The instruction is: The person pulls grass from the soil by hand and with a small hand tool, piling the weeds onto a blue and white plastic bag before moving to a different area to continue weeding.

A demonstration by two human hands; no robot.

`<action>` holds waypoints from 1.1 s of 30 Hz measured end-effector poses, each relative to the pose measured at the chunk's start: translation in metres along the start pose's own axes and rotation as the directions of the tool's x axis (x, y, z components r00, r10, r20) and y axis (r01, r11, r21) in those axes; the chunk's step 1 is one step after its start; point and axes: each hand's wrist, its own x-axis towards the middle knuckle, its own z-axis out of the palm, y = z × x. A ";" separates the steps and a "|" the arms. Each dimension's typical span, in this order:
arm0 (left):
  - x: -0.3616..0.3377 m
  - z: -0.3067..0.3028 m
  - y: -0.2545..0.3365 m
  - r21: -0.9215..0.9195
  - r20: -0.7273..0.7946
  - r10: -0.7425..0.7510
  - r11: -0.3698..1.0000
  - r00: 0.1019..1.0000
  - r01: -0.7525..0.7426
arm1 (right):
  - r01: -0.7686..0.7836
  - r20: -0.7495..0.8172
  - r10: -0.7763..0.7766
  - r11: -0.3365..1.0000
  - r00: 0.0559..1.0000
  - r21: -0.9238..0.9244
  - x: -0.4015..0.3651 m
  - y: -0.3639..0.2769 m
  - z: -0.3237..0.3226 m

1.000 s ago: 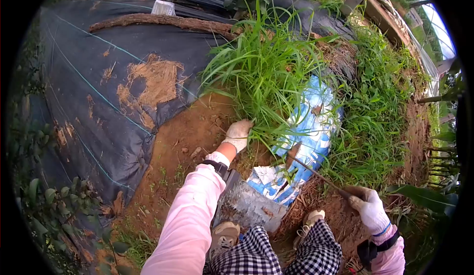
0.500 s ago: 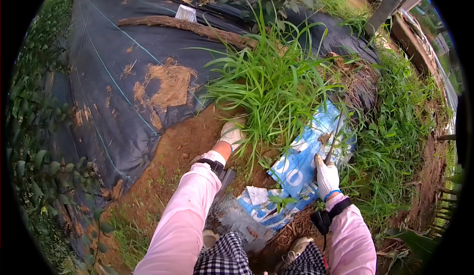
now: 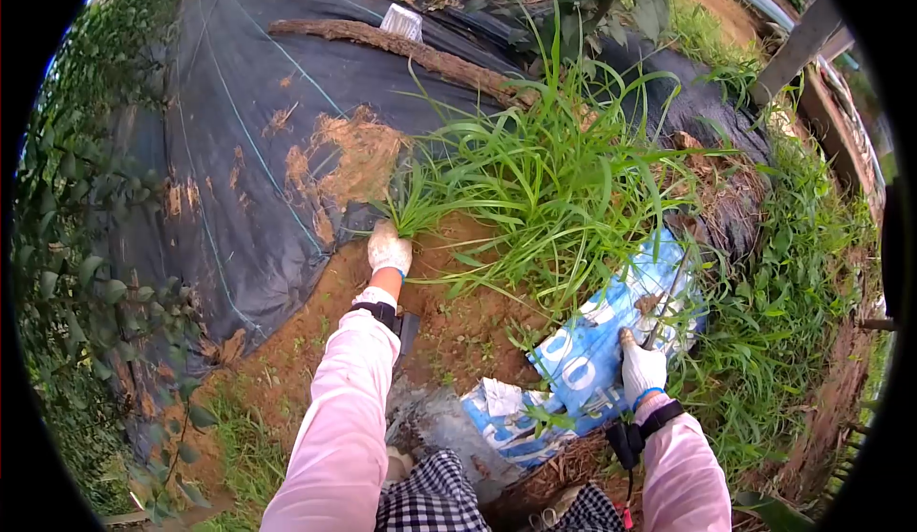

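Note:
My left hand [image 3: 390, 250], in a dirty white glove, is closed round the base of a small tuft of grass [image 3: 413, 209] at the edge of the black ground sheet [image 3: 244, 150]. To its right spreads a large clump of long green grass [image 3: 564, 169]. My right hand [image 3: 642, 365], also gloved, is closed round a thin dark tool [image 3: 669, 293] whose shaft points up and away over the blue and white plastic sheet [image 3: 587, 365]. The tool's far end is hard to make out among the leaves.
A thick branch [image 3: 411, 50] lies across the black sheet beside a white container [image 3: 402, 23]. Grey posts [image 3: 798, 50] stand at the upper right. Dense weeds [image 3: 774, 284] grow on the right, leafy bushes [image 3: 86, 245] on the left.
My left hand has moved left, from beside the large clump to the black sheet's edge, with a small tuft of grass in it. The view has shifted slightly.

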 end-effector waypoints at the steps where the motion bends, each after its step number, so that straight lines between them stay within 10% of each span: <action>1: 0.005 0.005 -0.006 -0.106 0.024 -0.007 0.994 1.000 0.009 | 0.046 -0.025 -0.047 0.998 0.999 -0.044 0.003 0.003 0.000; 3: 0.004 0.003 -0.013 -0.505 0.142 -0.028 0.858 0.990 0.096 | 0.047 -0.005 -0.047 0.999 0.999 -0.017 0.006 0.006 -0.001; 10: -0.012 -0.050 0.095 0.221 0.429 0.080 0.957 0.900 -0.190 | -0.004 0.043 -0.001 0.994 0.999 0.112 -0.006 -0.006 -0.003; 20: 0.015 -0.033 0.093 0.397 0.616 0.001 0.863 0.788 -0.311 | 0.005 0.082 -0.020 0.984 0.996 0.180 -0.004 0.000 -0.002; 24: 0.008 -0.004 0.053 0.039 0.434 0.028 0.998 0.901 -0.050 | 0.000 0.069 -0.011 0.987 0.998 0.163 -0.013 -0.013 -0.006; 26: -0.005 0.024 0.033 -0.661 0.364 -0.193 0.636 0.911 0.399 | 0.009 0.050 -0.016 0.990 0.999 0.140 -0.008 -0.008 -0.005; 29: -0.012 0.023 0.045 -0.216 0.159 -0.071 0.971 0.985 0.105 | 0.000 0.044 -0.006 0.989 0.999 0.149 -0.009 -0.005 -0.001; 33: 0.014 0.046 0.076 0.086 0.183 0.188 0.975 0.965 -0.206 | 0.013 0.009 -0.013 0.998 1.000 0.070 -0.003 -0.001 -0.001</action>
